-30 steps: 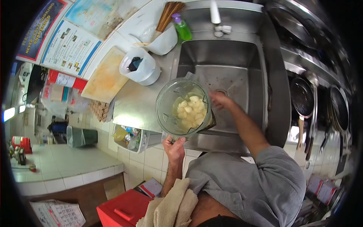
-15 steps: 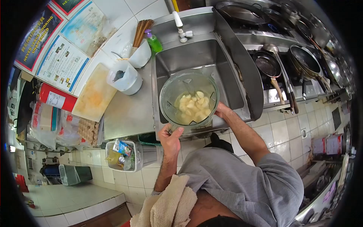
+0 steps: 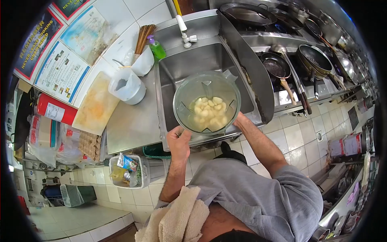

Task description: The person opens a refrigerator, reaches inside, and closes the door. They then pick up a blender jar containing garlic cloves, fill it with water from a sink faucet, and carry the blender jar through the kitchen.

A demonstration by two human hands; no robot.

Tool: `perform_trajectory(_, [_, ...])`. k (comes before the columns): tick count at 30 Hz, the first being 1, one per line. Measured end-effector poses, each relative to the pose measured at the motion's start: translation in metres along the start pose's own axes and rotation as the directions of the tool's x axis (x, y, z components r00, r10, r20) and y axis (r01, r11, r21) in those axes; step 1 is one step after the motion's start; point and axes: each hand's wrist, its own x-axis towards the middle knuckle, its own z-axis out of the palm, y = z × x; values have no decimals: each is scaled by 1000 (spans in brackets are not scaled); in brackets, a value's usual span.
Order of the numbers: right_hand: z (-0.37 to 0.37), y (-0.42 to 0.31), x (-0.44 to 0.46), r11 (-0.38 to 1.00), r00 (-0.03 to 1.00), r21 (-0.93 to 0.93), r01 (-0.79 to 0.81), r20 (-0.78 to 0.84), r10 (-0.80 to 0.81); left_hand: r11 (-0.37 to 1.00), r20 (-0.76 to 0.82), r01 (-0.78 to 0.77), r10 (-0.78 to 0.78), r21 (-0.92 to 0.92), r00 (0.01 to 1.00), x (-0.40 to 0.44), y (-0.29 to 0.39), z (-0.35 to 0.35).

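A clear blender jar (image 3: 182, 90) is held up over the near part of the sink (image 3: 189, 56), its open top facing me. Pale pieces that look like peeled garlic cloves (image 3: 210, 111) lie in cloudy liquid at its bottom. My left hand (image 3: 178, 141) is closed at the jar's near left side, apparently round its handle, which the fingers mostly hide. On the right, my right hand (image 3: 239, 121) grips the jar's side, with its fingers partly hidden behind the wall.
A white faucet (image 3: 182, 26) rises behind the sink. Left of it are a green soap bottle (image 3: 157, 47), a white plastic pitcher (image 3: 131, 89) and a cutting board (image 3: 95, 104). A trash bin (image 3: 141, 183) stands below. Pans (image 3: 275, 65) sit on the stove at right.
The jar and both hands have shifted slightly right in view. The sink and surroundings have slid left as the camera turned. Both hands keep their hold.
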Motion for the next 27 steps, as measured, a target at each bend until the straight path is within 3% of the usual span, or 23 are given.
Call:
perform_trajectory(6, [0,-45,54,999,984,-44,2,179,6,988,-104,-54,69,143,992,61,-7,22])
perform_trajectory(8, [-5,-59,84,999,975,-40,7,224,2,987,-211,10,25,161,977,84,-17,25])
perform_trajectory(12, [-37,-90,208,980,989,-137,147,18,-146,968,-350,114,-30,222,936,129,-44,22])
perform_trajectory(15, [-40,-142,296,972,966,-113,206,-135,-220,966,-363,116,-25,232,931,159,-72,15])
perform_trajectory(17, [-29,-187,326,956,953,-165,244,-141,-267,964,-379,124,-27,236,925,178,-87,10])
perform_trajectory(21, [-17,-236,383,757,882,-601,257,-174,-438,928,-425,196,-46,316,904,215,-106,2])
perform_trajectory(22, [-17,-239,388,761,888,-597,253,-170,-428,926,-435,203,-48,319,899,223,-110,1])
perform_trajectory(25, [-19,-256,402,901,990,-420,110,-29,-135,936,-439,151,4,317,898,250,-122,-1])
perform_trajectory(27, [-18,-258,413,903,994,-419,96,0,-106,954,-451,149,-17,260,893,264,-127,-2])
